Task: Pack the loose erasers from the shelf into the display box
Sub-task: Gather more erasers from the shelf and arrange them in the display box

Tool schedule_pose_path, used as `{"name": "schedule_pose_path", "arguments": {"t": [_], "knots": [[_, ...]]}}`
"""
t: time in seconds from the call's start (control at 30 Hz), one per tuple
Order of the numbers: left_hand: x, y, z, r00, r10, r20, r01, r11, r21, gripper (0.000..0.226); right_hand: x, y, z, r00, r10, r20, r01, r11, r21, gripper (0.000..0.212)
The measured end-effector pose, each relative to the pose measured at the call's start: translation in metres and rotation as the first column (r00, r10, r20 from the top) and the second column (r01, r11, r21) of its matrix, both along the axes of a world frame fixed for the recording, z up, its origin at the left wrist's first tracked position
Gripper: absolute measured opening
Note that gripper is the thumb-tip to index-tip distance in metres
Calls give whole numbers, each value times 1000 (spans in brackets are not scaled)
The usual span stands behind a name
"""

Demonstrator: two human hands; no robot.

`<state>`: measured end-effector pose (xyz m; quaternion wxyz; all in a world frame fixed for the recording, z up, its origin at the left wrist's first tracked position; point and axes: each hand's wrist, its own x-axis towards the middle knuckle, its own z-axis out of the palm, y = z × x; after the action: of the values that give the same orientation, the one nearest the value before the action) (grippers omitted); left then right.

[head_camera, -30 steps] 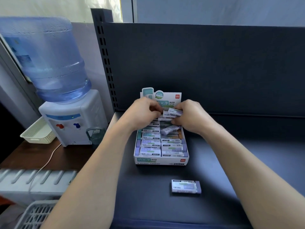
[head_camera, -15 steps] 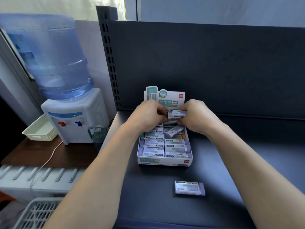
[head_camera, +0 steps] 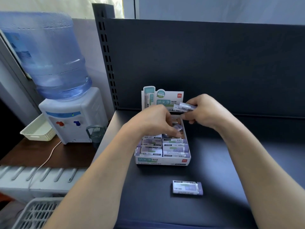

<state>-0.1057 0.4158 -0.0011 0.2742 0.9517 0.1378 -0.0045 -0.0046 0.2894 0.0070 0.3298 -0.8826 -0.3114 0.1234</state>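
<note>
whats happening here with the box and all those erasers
A person is filling a display box on the shelf. The right hand pinches a couple of wrapped erasers above the box's back. The left hand reaches into the box among the packed erasers; whether it grips one is unclear. One loose eraser lies on the shelf in front.

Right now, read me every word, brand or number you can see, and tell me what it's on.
"纳米净": header card of the display box, and again on the box's front.
"deli", upside down: loose eraser on the shelf.
Red logos on card and front: too small to read.
Barcodes and print on the packed erasers and the held erasers in the right hand: blurred.
</note>
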Motion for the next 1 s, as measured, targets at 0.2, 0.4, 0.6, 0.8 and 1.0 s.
{"name": "schedule_pose_path", "arguments": {"t": [0.2, 0.4, 0.6, 0.8, 1.0], "knots": [[1, -3, 2, 998, -1, 63, 2, 1000, -9, 23, 5, -5, 0, 997, 28, -77, -21, 996, 83, 6], [11, -5, -7, 993, 47, 111, -64, 986, 152, 15, 8, -12, 5, 990, 33, -139, -4, 980, 200, 22], [17, -4, -10, 994, 18, 111, -42, 976, 213, 14, 9, -11, -3, 985, 54, -166, -11, 969, 246, 20], [11, 3, -7, 998, 11, 64, -13, 999, 45, 23, 7, -9, -4, 970, 70, -233, -2, 960, 279, 24], [12, 4, -9, 994, 54, 92, -55, 999, 0, 15, 8, -6, -6, 954, 30, -299, 61, 956, 288, 28]]}}
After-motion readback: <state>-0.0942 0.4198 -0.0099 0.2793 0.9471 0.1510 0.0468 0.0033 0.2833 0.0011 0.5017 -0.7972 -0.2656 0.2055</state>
